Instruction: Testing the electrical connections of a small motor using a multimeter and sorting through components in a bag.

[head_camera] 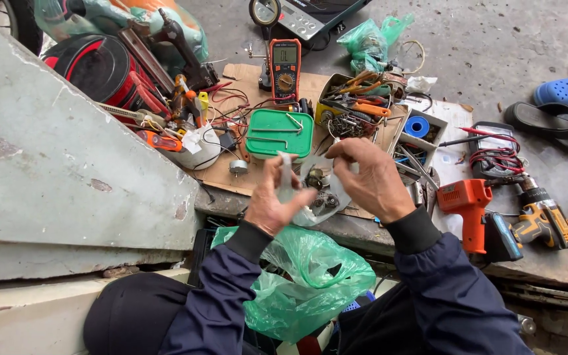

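The left hand [272,204] pinches one edge of a clear plastic bag [310,190] of small metal parts; the right hand [373,177] grips the other edge, spreading its mouth above the green bag [304,283], just near the green lid [279,133].

We note: clear plastic bag [310,190], thin and glossy, holding dull metal parts; green plastic bag [304,276], crinkled and shiny; green plastic lid [279,133], smooth; orange drill [469,207], matt plastic; cardboard sheet [231,172], rough; concrete floor [481,59], coarse.
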